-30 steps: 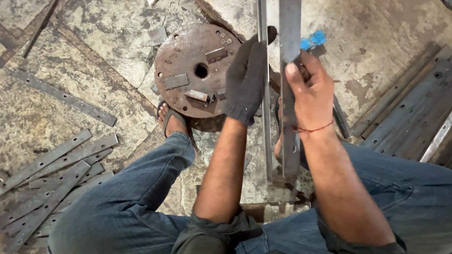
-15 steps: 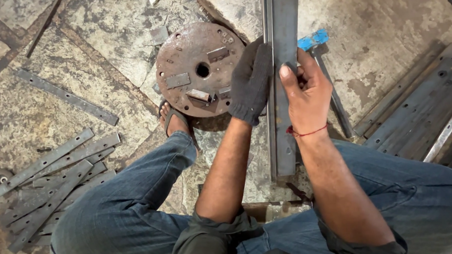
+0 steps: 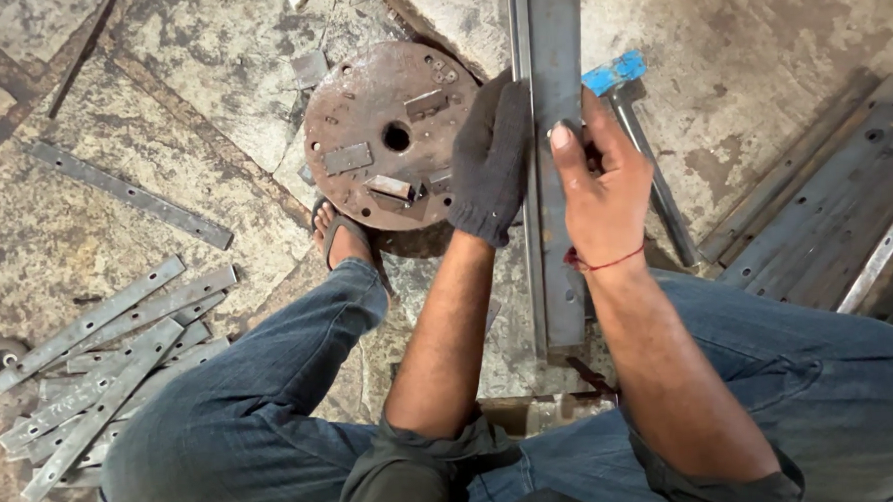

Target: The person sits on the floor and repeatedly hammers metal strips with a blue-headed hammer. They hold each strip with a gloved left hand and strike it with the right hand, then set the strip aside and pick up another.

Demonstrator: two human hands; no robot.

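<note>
A long grey steel angle bar (image 3: 555, 69) runs from the top edge down between my knees. My left hand (image 3: 491, 160), in a dark knit glove, grips its left flange. On its right side my bare right hand (image 3: 602, 181), a red thread at the wrist, holds the flat face with the thumb on top. A blue-headed hammer (image 3: 619, 77) lies just right of the bar, its handle partly hidden behind my right hand. A rusty round steel plate (image 3: 388, 134) with a centre hole and small metal pieces on it sits left of my gloved hand.
Several flat drilled steel strips (image 3: 104, 372) are piled at the lower left, one more strip (image 3: 128, 193) lies apart above them. Dark drilled bars (image 3: 821, 218) are stacked at the right. My sandalled foot (image 3: 342, 240) rests below the round plate on the stone floor.
The bar has turned in my hands so its wide flat face shows, and it has shifted a little left. My right hand slid up and flattened against it.
</note>
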